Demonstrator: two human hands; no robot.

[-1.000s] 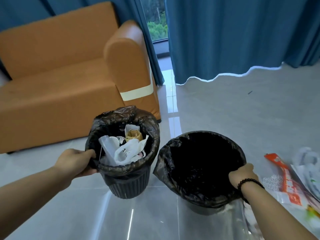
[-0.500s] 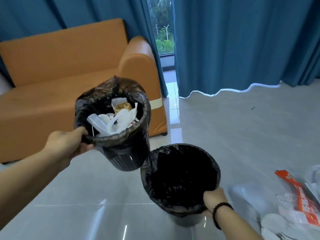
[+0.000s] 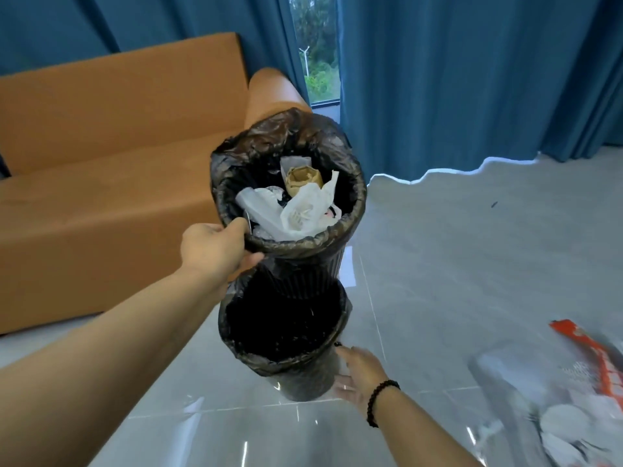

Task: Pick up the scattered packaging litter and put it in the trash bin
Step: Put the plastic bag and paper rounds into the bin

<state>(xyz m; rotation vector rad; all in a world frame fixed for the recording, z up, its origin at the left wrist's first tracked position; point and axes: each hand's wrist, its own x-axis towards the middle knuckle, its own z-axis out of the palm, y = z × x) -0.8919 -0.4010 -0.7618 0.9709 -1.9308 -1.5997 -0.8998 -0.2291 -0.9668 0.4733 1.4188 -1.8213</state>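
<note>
My left hand [image 3: 215, 249] grips the near rim of a black-lined trash bin [image 3: 350, 203] holding white wrappers and a brown paper ball. This full bin hangs in the air, its base right above the mouth of an empty black-lined bin [image 3: 286, 357] standing on the floor. My right hand [image 3: 357, 377], with a black bead bracelet on its wrist, lies with straight fingers against the empty bin's right side. Packaging litter [image 3: 580, 392], clear plastic bags and a red-and-white wrapper, lies on the floor at the lower right.
An orange sofa [image 3: 111, 183] stands at the left, close behind the bins. Blue curtains [image 3: 472, 79] hang along the far wall with a window gap between them. Grey glossy floor tiles [image 3: 472, 251] stretch to the right.
My left hand has lifted the full bin and carried it right, over the empty bin. My right hand has let go of the empty bin's rim and now lies against its side.
</note>
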